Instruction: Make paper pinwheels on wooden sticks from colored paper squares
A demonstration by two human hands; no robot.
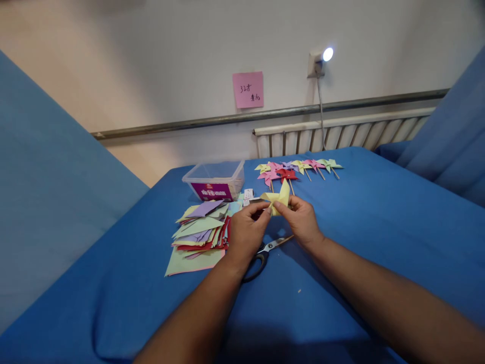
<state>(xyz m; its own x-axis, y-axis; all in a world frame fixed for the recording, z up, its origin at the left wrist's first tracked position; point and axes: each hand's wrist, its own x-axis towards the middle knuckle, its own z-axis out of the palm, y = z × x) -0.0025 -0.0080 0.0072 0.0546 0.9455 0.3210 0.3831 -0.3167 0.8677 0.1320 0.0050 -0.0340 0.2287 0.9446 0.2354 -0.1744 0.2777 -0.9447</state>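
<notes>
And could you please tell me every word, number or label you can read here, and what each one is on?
"32", then a handwritten character I cannot make out: pink note; its second line is unclear too.
White characters and a small red logo, too blurred to read: purple label on the plastic box.
Small print, too small to read: little white box.

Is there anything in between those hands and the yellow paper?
Nothing visible: the left hand and right hand both have bare fingers on the yellow paper. The scissors lie lower, on the blue cloth, not between.
</notes>
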